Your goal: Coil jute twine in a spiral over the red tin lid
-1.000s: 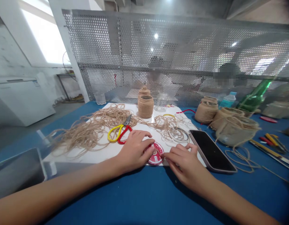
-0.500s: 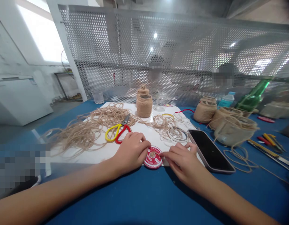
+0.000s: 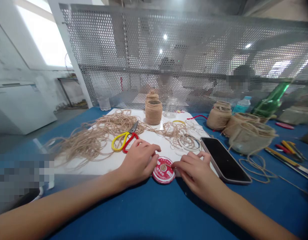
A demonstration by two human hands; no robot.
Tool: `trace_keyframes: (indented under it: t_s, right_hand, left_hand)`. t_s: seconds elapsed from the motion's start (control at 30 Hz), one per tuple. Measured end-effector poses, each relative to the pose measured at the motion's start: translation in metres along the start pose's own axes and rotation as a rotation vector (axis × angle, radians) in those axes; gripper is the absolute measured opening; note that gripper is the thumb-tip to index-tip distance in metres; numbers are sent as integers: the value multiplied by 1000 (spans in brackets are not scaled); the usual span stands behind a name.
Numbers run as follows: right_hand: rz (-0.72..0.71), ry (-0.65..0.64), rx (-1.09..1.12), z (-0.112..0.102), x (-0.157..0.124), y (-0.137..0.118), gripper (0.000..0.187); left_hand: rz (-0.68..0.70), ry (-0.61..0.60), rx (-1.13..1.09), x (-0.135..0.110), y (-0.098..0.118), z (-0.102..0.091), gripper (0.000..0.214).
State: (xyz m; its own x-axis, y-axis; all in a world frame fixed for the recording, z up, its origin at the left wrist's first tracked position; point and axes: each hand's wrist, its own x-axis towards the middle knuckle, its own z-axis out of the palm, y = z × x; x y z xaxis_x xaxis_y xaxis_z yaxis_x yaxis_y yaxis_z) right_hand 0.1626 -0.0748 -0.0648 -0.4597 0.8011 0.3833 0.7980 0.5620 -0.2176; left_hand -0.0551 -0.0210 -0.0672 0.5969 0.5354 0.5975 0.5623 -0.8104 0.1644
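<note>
A flat round red spool (image 3: 163, 174) with white lettering and a tan centre stands between my hands at the front edge of the white sheet (image 3: 114, 165). My right hand (image 3: 194, 170) pinches the spool's right rim with thumb and fingertips. At its left rim, my left hand (image 3: 141, 161) has index finger and thumb parted, the thumb close to the rim; I cannot tell if it touches. Just beyond the left hand lie scissors (image 3: 130, 135) with one yellow and one red handle, blades part open, the red handle partly covered by that hand.
Loose jute twine (image 3: 91, 140) is heaped at left. Twine-wrapped jars (image 3: 154, 113) stand at the back, more (image 3: 219, 118) at right with a green bottle (image 3: 271, 101). A phone (image 3: 226, 161) lies beside my right hand. A perforated metal screen (image 3: 144, 43) rises behind; people are beyond it.
My left index finger has lifted off the spool and parted from the thumb. The spool has turned slightly and its face shows more fully. My right hand has barely moved.
</note>
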Motion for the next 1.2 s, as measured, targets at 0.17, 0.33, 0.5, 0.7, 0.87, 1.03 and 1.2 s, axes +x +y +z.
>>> trace_keyframes:
  t_s: [0.17,0.33,0.5,0.7,0.87,1.03,1.2]
  right_hand:
    - [-7,-7,-11,1,0,1,23]
    - [-4,5,4,2,-1,2,25]
    - [6,-24,5,1,0,2,24]
    - [-8,-6,6,1,0,1,23]
    - [-17,4,5,2,0,0,23]
    - [-16,5,12,1,0,-1,24]
    - [-16,-10,4,2,-2,1,24]
  left_hand:
    - [-48,-52,-23,4,-1,0,17]
    - [-245,-17,-136,6,-7,1,17]
    - [-77,-41,-199,4,-4,-3,19]
    - [78,-92,-138,2,2,-5,18]
    - [110,-158,-110,2,0,-3,23]
    - [38,-175,-194,3,-2,-4,25]
    - [83,-167,-136,4,-1,-2,14]
